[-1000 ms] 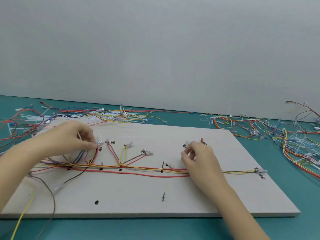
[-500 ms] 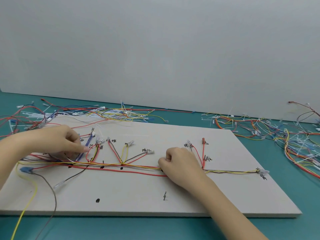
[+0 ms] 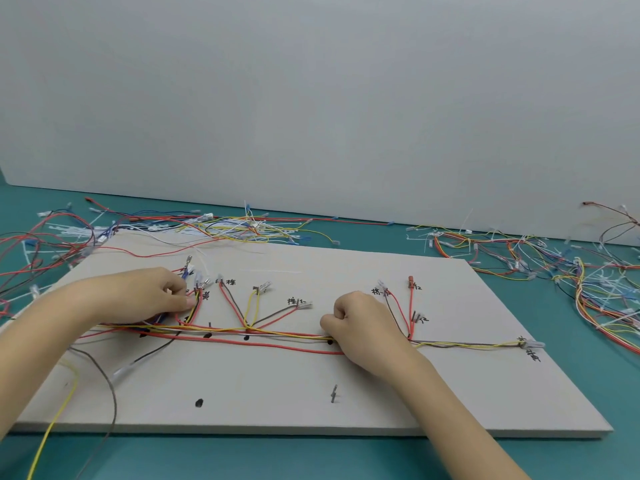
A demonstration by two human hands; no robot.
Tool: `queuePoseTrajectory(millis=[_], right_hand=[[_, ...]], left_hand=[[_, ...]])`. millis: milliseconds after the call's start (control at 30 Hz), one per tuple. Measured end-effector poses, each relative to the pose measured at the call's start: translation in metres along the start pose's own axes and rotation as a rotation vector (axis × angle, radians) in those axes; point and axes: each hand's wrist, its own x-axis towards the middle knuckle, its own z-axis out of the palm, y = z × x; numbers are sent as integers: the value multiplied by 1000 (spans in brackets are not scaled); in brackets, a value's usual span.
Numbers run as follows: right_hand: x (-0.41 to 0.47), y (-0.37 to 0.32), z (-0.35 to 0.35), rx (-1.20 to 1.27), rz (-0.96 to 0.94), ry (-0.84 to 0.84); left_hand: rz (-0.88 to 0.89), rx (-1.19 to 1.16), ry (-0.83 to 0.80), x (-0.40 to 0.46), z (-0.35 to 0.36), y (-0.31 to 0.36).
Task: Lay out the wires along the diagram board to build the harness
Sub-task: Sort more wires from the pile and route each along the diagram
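Pressing the trunk down while the branch ends are set is the step in hand, as I judge it, and it is done well only if both hands work together. The flat pale-grey diagram board (image 3: 450,393) lies on the teal table (image 3: 588,455), and I take this board as the landmark. Along its middle runs the bundle of red, yellow and brown wires (image 3: 277,336), from the left part of the board to the clear terminal (image 3: 531,344) near its right edge. The right hand (image 3: 363,327) rests on this bundle near the board's centre with its fingers curled in a loose fist; whether it pinches a wire under the fingers I cannot tell. The left hand (image 3: 149,296) is at the left part of the board, its thumb and fingers closed together on the thin wires of the blue and red branch (image 3: 188,282). To do it well, I think the right hand should keep the trunk flat and not let it slide, while the left hand draws each wire gently to its handwritten black mark (image 3: 206,295), without pulling the neighbouring branches out of their places. A yellow wire and a brown wire (image 3: 104,386) hang over the board's front left edge and are not yet routed. Loose tangled spare wires (image 3: 519,258) lie beyond the board's far edge and could catch.
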Motion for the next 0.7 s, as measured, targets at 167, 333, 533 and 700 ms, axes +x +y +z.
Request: queuePoseTrajectory(millis=[167, 333, 533, 700], right_hand=[[-3, 6, -4, -39, -5, 9], [-11, 35, -24, -99, 106, 36], [-13, 69, -52, -112, 243, -18], [-12, 80, -57, -58, 285, -50]], left_hand=[[21, 26, -19, -5, 2, 12], [102, -152, -6, -5, 20, 35], [231, -519, 0, 0, 37, 52], [340, -511, -154, 0, -8, 20]])
